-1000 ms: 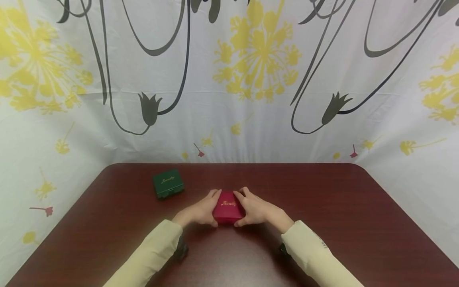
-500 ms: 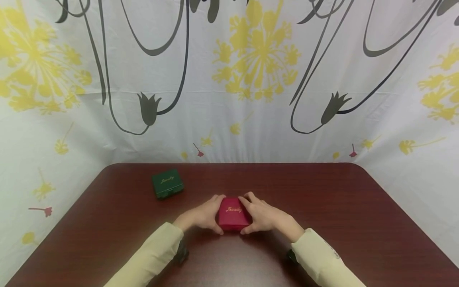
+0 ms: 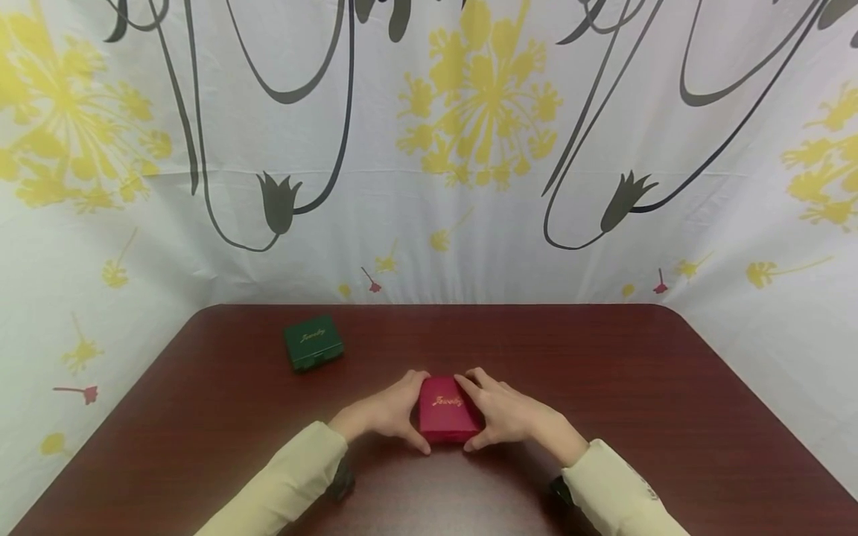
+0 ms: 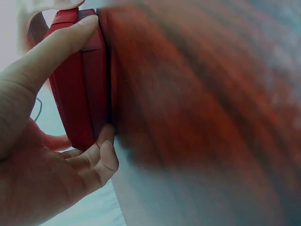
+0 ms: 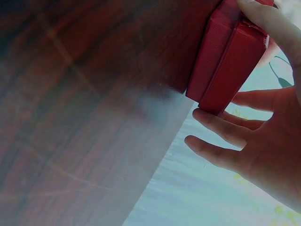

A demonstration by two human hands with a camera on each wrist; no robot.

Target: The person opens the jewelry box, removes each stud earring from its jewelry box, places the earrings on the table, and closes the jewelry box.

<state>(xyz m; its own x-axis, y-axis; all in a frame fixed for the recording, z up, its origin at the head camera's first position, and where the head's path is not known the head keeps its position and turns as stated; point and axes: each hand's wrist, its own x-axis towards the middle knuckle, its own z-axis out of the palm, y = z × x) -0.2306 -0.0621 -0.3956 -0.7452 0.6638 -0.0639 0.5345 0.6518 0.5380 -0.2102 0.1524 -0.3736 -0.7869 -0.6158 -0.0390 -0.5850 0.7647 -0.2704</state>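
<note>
One green box; one red box, three o'clock from one left hand, nine from one right hand; both grip it.

I note one box: red, squarish, with bevelled edges; gold script reading "Jewelry" across its lid; I record the lid as closed, its seam running along the sides in both wrist views; a small whitish mark shows by one corner in the right wrist view; it sits lid up, near the middle of the table, though I cannot tell whether the base touches; the left hand and right hand grip it from either side, thumbs at the near end, fingers towards the far end.
</note>
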